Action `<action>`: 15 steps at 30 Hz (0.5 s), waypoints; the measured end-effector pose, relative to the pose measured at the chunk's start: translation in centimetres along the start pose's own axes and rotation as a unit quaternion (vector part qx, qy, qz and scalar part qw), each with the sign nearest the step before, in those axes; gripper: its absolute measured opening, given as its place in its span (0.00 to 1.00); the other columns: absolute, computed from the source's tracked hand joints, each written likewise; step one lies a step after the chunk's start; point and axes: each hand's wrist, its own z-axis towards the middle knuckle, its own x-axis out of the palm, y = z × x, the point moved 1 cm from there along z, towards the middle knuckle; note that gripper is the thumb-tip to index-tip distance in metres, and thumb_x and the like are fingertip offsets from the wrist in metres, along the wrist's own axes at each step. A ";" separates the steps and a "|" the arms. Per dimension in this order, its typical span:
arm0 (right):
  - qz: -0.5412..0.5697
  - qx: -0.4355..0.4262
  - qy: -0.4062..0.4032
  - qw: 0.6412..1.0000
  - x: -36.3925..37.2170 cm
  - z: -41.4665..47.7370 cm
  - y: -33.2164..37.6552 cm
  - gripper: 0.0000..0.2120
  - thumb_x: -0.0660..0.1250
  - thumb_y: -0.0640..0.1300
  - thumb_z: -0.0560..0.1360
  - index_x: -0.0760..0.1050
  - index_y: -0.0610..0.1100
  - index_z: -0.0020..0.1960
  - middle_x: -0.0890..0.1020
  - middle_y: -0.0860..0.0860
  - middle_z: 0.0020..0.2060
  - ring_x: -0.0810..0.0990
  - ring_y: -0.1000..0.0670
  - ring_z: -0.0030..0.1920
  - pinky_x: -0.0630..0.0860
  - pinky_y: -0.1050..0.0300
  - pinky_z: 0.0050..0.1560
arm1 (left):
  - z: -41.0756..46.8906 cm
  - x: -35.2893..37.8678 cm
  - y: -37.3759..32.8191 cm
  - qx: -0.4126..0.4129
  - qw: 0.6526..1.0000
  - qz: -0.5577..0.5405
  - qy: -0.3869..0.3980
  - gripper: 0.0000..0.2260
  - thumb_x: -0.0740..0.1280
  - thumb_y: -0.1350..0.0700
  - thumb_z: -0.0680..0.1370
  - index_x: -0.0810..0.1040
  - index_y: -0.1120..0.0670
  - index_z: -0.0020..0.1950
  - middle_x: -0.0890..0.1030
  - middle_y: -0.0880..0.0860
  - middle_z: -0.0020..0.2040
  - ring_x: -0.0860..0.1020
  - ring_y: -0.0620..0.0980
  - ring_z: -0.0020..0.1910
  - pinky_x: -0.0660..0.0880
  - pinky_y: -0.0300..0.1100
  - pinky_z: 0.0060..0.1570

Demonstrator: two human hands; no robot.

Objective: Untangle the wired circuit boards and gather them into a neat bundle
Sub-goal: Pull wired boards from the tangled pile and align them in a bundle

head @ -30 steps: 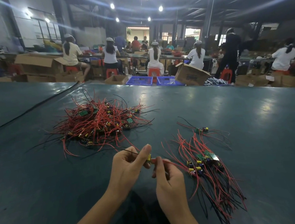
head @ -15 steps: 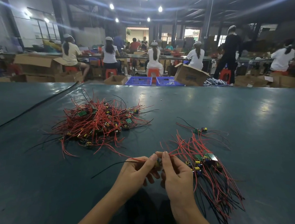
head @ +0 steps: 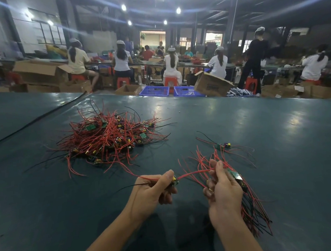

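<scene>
Workshop, dark green counter [head: 260,127]. Item 1: tangle [head: 110,137], far left, unsorted stock. Item 2: board [head: 175,181], near centre, pinched in L hand [head: 154,191] fingers. Its red wire [head: 192,173] runs taut to R hand [head: 223,188], fingers curled round it, prob. straightening it before it joins bundle [head: 250,204], near right, by R hand. Also stray board [head: 224,146], far right.

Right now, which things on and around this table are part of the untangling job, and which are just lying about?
Job: tangled pile; circuit board in left hand; its red wire pinched by right hand; gathered bundle; lone board.
Lying about: blue crates; cardboard box; black cable.
</scene>
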 end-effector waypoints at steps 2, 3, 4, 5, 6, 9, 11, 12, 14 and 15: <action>-0.035 0.013 0.040 0.998 0.5 -0.9 -0.5 0.13 0.70 0.53 0.74 0.84 0.47 0.36 0.77 0.55 0.27 0.64 0.59 0.21 0.59 0.66 0.18 | 0.0 0.0 0.1 -0.004 1.000 -0.003 -0.016 0.21 0.67 0.39 0.75 0.83 0.55 0.33 0.79 0.56 0.28 0.75 0.49 0.27 0.70 0.36 0.28; -0.066 0.022 0.069 0.995 0.7 -1.4 -0.8 0.13 0.71 0.56 0.70 0.84 0.48 0.34 0.77 0.54 0.26 0.65 0.58 0.21 0.61 0.65 0.18 | 0.0 0.0 0.1 -0.008 1.000 -0.005 -0.022 0.21 0.66 0.40 0.74 0.83 0.55 0.33 0.80 0.56 0.28 0.75 0.48 0.27 0.70 0.36 0.28; -0.104 0.030 0.101 0.989 1.0 -2.1 -1.3 0.14 0.72 0.57 0.68 0.83 0.48 0.33 0.77 0.50 0.26 0.68 0.56 0.22 0.67 0.62 0.19 | 0.1 -0.1 0.1 -0.010 1.000 -0.005 -0.024 0.20 0.66 0.41 0.73 0.83 0.56 0.34 0.80 0.56 0.28 0.76 0.48 0.27 0.70 0.36 0.28; -0.137 0.031 0.132 0.981 1.4 -2.8 -1.7 0.14 0.72 0.57 0.69 0.83 0.47 0.33 0.79 0.45 0.28 0.74 0.52 0.25 0.76 0.56 0.24 | 0.1 -0.1 0.1 -0.010 1.000 -0.005 -0.022 0.19 0.66 0.42 0.73 0.83 0.56 0.34 0.80 0.55 0.28 0.76 0.48 0.27 0.70 0.37 0.28; -0.159 0.022 0.154 0.975 1.8 -3.4 -2.2 0.12 0.72 0.54 0.72 0.84 0.47 0.35 0.82 0.40 0.32 0.80 0.46 0.31 0.82 0.46 0.35 | 0.1 0.0 0.1 -0.009 1.000 -0.007 -0.015 0.18 0.66 0.43 0.74 0.83 0.56 0.35 0.80 0.55 0.28 0.77 0.48 0.27 0.70 0.36 0.28; -0.163 -0.001 0.145 0.976 2.2 -3.7 -2.6 0.09 0.70 0.46 0.76 0.86 0.47 0.39 0.85 0.44 0.35 0.84 0.42 0.39 0.81 0.47 0.47 | 0.0 0.1 0.0 -0.006 1.000 -0.008 0.010 0.17 0.68 0.46 0.76 0.84 0.56 0.34 0.81 0.53 0.29 0.78 0.46 0.26 0.72 0.35 0.29; -0.130 0.014 0.085 0.988 1.7 -2.8 -1.7 0.10 0.71 0.46 0.75 0.86 0.48 0.37 0.78 0.51 0.28 0.73 0.54 0.27 0.73 0.60 0.30 | 0.0 0.1 -0.1 -0.008 1.000 0.011 0.015 0.18 0.69 0.42 0.75 0.82 0.53 0.31 0.81 0.54 0.29 0.76 0.47 0.25 0.71 0.36 0.28; -0.105 0.022 0.046 0.993 1.3 -2.0 -1.2 0.10 0.71 0.46 0.75 0.85 0.47 0.36 0.74 0.53 0.26 0.67 0.57 0.23 0.67 0.64 0.24 | 0.0 0.1 -0.2 -0.009 1.000 0.014 0.017 0.17 0.68 0.43 0.74 0.82 0.52 0.30 0.81 0.54 0.29 0.76 0.48 0.25 0.71 0.36 0.28; -0.057 0.027 -0.003 0.998 0.4 -0.9 -0.3 0.10 0.70 0.45 0.76 0.84 0.45 0.38 0.73 0.55 0.26 0.61 0.59 0.21 0.59 0.66 0.19 | 0.1 0.1 -0.2 -0.010 0.999 0.018 0.029 0.17 0.66 0.44 0.74 0.82 0.51 0.31 0.82 0.54 0.31 0.77 0.48 0.26 0.71 0.37 0.29; -0.043 0.022 -0.007 0.999 0.2 -0.7 0.0 0.09 0.69 0.44 0.77 0.84 0.45 0.39 0.74 0.55 0.26 0.60 0.59 0.20 0.58 0.66 0.19 | 0.1 0.1 -0.2 -0.011 0.999 0.019 0.034 0.17 0.65 0.44 0.74 0.82 0.52 0.31 0.82 0.55 0.31 0.77 0.48 0.26 0.71 0.37 0.29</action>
